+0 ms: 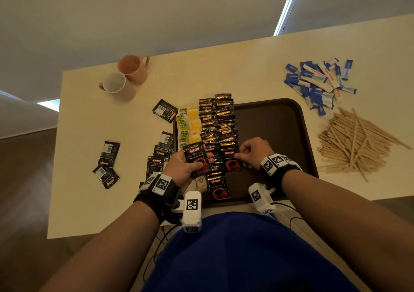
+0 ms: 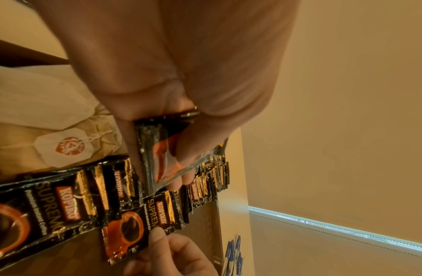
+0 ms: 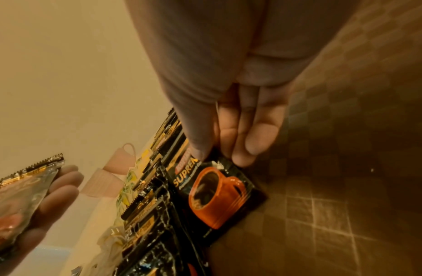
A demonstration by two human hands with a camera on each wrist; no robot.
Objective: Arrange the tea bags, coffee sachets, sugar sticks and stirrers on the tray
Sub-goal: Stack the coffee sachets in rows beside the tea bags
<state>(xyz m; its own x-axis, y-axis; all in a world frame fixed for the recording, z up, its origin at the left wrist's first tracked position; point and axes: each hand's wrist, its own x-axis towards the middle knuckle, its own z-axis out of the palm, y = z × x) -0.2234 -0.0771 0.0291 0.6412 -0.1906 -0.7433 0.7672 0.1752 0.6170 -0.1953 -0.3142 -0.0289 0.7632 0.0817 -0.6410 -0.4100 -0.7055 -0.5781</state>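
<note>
1. Head view: your left hand [image 1: 187, 167] grips a black Kopiko coffee sachet [image 1: 196, 159] above the dark brown plastic tray [image 1: 277, 121]; your right hand [image 1: 254, 151] pinches a second black sachet [image 1: 230, 158] lying at the near end of the sachet rows on the tray. Blue sugar sticks [image 1: 318, 83] and wooden stirrers [image 1: 356, 144] lie on the cream table [image 1: 224, 74].
2. Left wrist view: thumb and fingers [image 2: 181, 179] clamp the held sachet; a paper tea bag [image 2: 65, 147] lies below.
3. Right wrist view: your fingertips [image 3: 243, 156] pinch the sachet's top edge.
</note>
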